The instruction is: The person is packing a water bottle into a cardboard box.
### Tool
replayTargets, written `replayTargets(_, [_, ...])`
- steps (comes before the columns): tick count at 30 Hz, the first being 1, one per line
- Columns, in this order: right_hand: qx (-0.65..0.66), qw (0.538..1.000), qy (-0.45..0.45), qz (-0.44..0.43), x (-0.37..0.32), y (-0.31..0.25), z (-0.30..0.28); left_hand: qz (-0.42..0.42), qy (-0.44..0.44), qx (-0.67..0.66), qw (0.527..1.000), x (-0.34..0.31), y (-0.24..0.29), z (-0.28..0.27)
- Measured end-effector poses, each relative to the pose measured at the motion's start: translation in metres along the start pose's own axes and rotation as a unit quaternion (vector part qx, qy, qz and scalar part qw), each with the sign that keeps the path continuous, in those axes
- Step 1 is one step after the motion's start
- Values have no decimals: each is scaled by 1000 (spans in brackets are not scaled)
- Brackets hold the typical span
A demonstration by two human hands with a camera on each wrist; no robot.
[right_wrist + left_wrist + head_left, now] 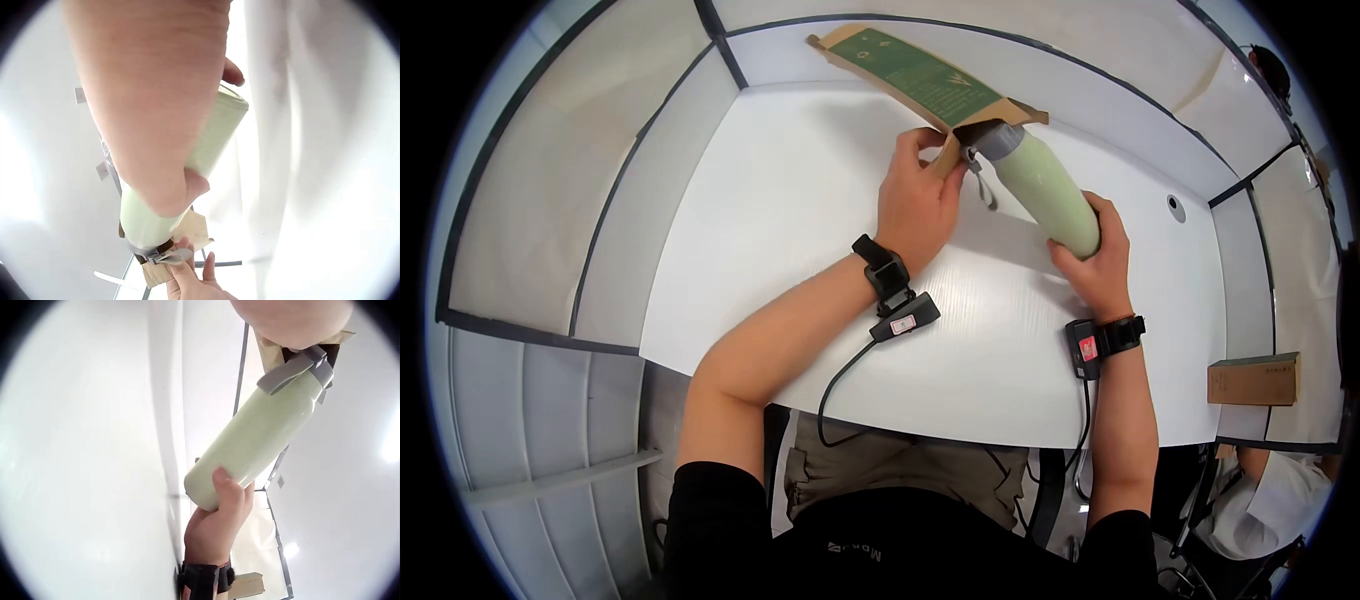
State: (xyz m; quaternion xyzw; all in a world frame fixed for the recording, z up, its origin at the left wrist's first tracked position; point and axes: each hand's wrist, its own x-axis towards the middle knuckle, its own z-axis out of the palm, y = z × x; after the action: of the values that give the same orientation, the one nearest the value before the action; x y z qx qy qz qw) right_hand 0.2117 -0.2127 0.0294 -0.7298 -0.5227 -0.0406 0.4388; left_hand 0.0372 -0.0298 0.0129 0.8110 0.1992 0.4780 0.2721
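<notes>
A light green bottle (1043,190) is held tilted above the white table, its grey lid (1000,142) right at the open end of a green and brown cardboard box (915,78). My right hand (1104,262) grips the bottle near its base, thumb on one side and fingers round the other. With my left hand (915,210) I hold the near end of the box by its brown flap (946,157). A grey carrying strap (286,376) hangs from the lid close to the left fingers. In the right wrist view my forearm and hand hide much of the bottle.
White partition panels (800,50) with dark edging enclose the table (800,200) at the back and sides. A small brown box (1253,381) lies at the right edge. A round cable hole (1176,208) is at the back right. Another person's white sleeve (1270,505) shows lower right.
</notes>
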Motion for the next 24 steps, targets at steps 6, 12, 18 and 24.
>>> replayTargets(6, [-4,1000,-12,-27,-2,-3,-5,23,2,89,996,5,-10,-1])
replayTargets(12, [-10,997,7,-72,-4,-18,0,37,-8,101,994,9,-19,-2])
replayTargets(18, [-45,997,12,-61,-6,-23,-1,5,-12,65,998,10,-16,-1])
replayTargets(24, [-29,999,7,-39,-8,-16,-2,9,22,51,998,9,-15,-2])
